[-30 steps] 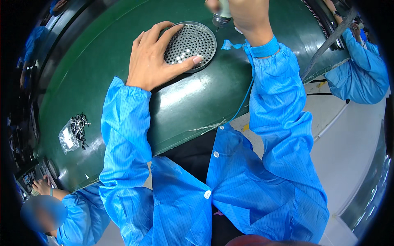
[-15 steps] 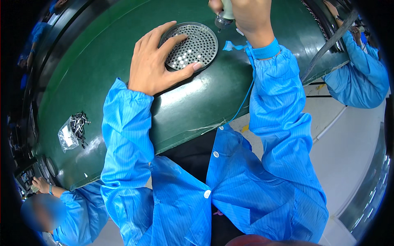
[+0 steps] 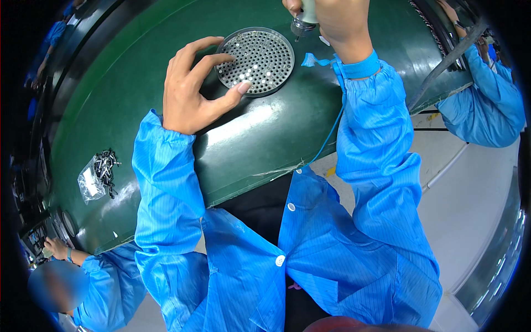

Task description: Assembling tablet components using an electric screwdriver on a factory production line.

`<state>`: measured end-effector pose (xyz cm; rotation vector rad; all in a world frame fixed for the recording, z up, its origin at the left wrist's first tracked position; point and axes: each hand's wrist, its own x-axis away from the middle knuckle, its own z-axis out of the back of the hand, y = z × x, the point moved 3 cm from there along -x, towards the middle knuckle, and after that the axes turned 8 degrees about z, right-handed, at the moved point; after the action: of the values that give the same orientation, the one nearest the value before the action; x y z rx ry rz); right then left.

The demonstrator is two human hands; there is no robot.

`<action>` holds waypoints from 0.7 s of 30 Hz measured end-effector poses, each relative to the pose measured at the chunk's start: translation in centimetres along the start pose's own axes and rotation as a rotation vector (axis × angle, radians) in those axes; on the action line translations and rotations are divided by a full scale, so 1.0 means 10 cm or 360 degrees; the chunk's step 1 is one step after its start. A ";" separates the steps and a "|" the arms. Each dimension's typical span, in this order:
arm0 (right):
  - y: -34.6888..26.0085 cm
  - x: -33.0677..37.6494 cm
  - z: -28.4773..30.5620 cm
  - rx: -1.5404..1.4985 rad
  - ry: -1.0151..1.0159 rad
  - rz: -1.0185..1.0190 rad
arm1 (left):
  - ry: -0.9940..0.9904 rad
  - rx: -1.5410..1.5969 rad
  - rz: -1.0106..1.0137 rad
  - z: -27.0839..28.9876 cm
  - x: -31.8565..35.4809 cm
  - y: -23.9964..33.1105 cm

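One loosely spread left hand (image 3: 189, 91) overlaps our round grey perforated dish (image 3: 264, 60), upper centre; our right hand (image 3: 344, 26) grips a pale-green, metal-collared cylindrical tool (image 3: 305, 21). Seemingly positioning, we need steady alignment next.

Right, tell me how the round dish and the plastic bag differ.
The dish is round and dark, with many holes; the bag is clear and crumpled. The dish looks larger than the bag. The left hand has fingertips over the dish; no hand touches the bag. Both lie on the green table.
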<state>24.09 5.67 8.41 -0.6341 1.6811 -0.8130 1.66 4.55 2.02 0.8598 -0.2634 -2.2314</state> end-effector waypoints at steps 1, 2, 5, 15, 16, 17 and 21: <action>0.00 0.00 0.00 -0.0020 -0.0002 0.0006 | 0.0036 0.0050 0.0020 -0.01 0.00 -0.01; 0.01 0.00 0.00 -0.0023 -0.0004 0.0004 | 0.0072 0.0100 0.0039 -0.01 0.00 -0.01; 0.03 0.00 0.02 -0.0057 -0.0035 0.0041 | 0.0202 0.0318 0.0161 -0.09 0.00 -0.12; -0.01 0.00 0.02 -0.0036 -0.0043 0.0068 | 0.0108 0.0401 0.0150 -0.10 -0.03 -0.13; -0.01 0.01 0.02 -0.0057 -0.0046 0.0068 | 0.0108 0.0397 0.0145 -0.09 -0.03 -0.13; -0.02 0.02 0.02 -0.0061 -0.0043 0.0073 | 0.0133 0.0421 0.0194 -0.08 -0.02 -0.15; -0.05 0.03 0.01 -0.0087 -0.0046 0.0124 | 0.0156 0.0507 0.0352 -0.07 0.01 -0.27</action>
<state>24.16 5.06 8.63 -0.6113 1.6957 -0.7018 0.59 6.42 0.29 1.0490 -0.6480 -1.9637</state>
